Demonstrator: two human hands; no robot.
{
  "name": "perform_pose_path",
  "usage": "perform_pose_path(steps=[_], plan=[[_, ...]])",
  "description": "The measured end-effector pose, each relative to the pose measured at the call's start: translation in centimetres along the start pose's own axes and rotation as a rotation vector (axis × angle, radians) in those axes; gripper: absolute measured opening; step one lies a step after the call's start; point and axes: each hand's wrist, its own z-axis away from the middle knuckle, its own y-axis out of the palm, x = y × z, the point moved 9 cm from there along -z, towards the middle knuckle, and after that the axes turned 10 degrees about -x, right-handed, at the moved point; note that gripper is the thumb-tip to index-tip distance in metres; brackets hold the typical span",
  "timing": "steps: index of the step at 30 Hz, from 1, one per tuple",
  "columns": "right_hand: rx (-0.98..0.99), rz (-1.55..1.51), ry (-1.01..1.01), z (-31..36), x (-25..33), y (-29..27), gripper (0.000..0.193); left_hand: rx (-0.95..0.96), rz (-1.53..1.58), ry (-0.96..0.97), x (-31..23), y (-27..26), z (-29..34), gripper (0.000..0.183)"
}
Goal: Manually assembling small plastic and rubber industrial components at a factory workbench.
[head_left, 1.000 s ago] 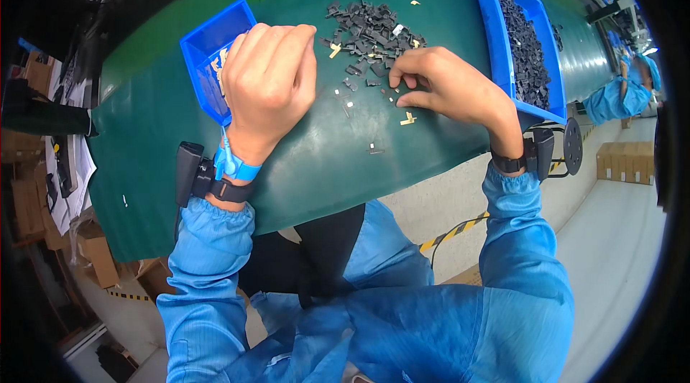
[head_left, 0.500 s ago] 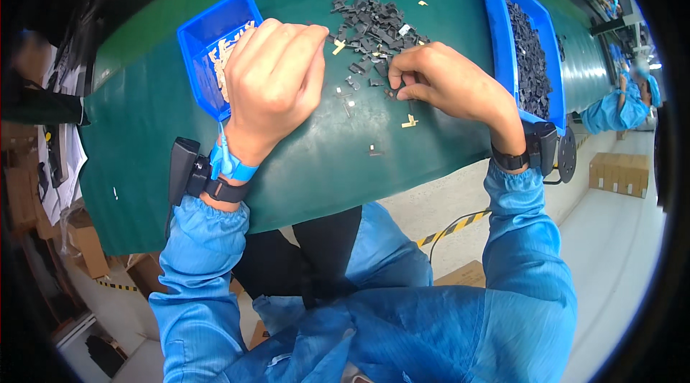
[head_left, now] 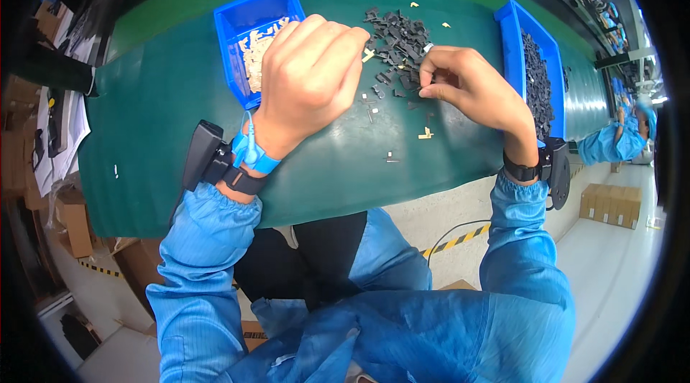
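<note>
The right hand (head_left: 476, 88) has thumb and forefinger together, apparently pinching a small dark piece (head_left: 420, 89), likely for fine control. The left hand (head_left: 313, 74) curls beside a cream-filled blue bin (head_left: 229, 60), its grip hidden. The dark pile (head_left: 397, 39) lies toward the table's (head_left: 338, 178) far edge, presumably within reach.

Small black plastic parts (head_left: 399, 34) lie in a loose, jumbled heap beside the right hand (head_left: 474, 88), a few stragglers strewn along its near edge; flat, angular cream pieces (head_left: 426, 134) lie scattered around it, well apart from one another. More cream pieces (head_left: 256, 60) gather in a shallow layer inside an open blue bin (head_left: 231, 60) behind the left hand (head_left: 309, 74); more black parts (head_left: 535, 81) crowd a longer open blue bin (head_left: 512, 52) at far right.
</note>
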Motion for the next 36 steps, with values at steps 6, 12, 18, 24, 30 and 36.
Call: perform_pose_path(steps=[6, 12, 18, 24, 30, 36], plan=[[-0.05, 0.032, -0.081, -2.4, 2.1, -1.1, 0.014, 0.008, 0.022, -0.058, -0.1, -0.4, -0.1, 0.021], [0.022, -0.319, 0.036, -4.0, 0.1, 0.5, 0.01, 0.014, 0.089, -0.125, -0.5, -0.4, -0.1, 0.02], [0.208, -0.335, 0.129, -3.7, -0.7, 2.4, 0.009, 0.091, 0.096, -0.065, -1.1, 0.6, 0.0, 0.023], [0.155, -0.318, 0.062, -4.4, 0.3, 1.3, 0.006, 0.106, 0.096, -0.066, -0.4, 0.7, -0.2, 0.021], [-0.202, -0.738, -0.088, -7.2, 2.1, -0.4, 0.008, -0.081, 0.043, -0.243, 1.0, -1.5, -0.4, 0.021], [-0.348, -1.0, -0.112, -7.4, 2.3, 1.7, 0.011, -0.133, 0.007, -0.284, 1.3, -2.5, -0.5, 0.022]])
